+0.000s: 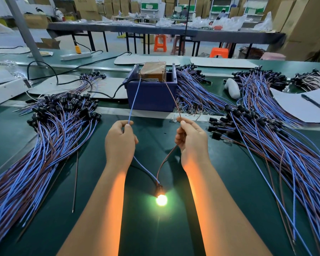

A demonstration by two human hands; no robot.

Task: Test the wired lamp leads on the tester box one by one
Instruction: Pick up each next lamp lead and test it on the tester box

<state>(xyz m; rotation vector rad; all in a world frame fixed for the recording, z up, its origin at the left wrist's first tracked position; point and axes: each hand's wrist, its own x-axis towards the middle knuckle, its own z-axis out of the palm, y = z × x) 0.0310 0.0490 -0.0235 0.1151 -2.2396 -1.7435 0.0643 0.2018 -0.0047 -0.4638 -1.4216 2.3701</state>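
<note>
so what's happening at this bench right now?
A person is testing one lamp lead. The left hand pinches its blue wire and the right hand pinches its brown wire, both wires reaching up to the tester box in the blue bin. The bulb at the lead's near end is lit on the green bench. Large piles of similar leads lie on both sides.

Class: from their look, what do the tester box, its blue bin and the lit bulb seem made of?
Tester box: probably cardboard, brown, taped glossy. Blue bin: likely moulded plastic, matte, even colour. Lit bulb: seemingly glass, glowing through; black holder probably plastic.
</note>
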